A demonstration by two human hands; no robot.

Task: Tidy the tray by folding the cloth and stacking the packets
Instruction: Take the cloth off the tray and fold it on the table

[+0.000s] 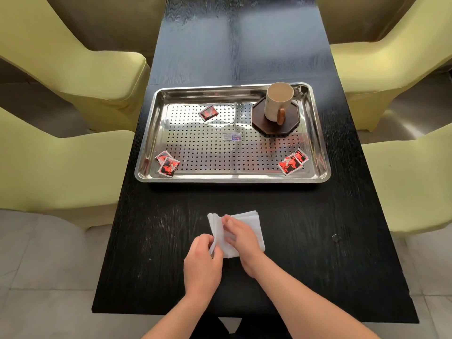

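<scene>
Folding white cloth (247,221) on tabletop (318,253) before steel tray (232,179) | pinching left edge with left grip (203,260) | pressing top flat with right grip (241,237) | soft, light, limp: hold at corners, crease by pressing

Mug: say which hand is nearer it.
Right. The right hand, on the cloth, lies well short of the mug; the left hand, pinching its edge, lies farther back and left.
</scene>
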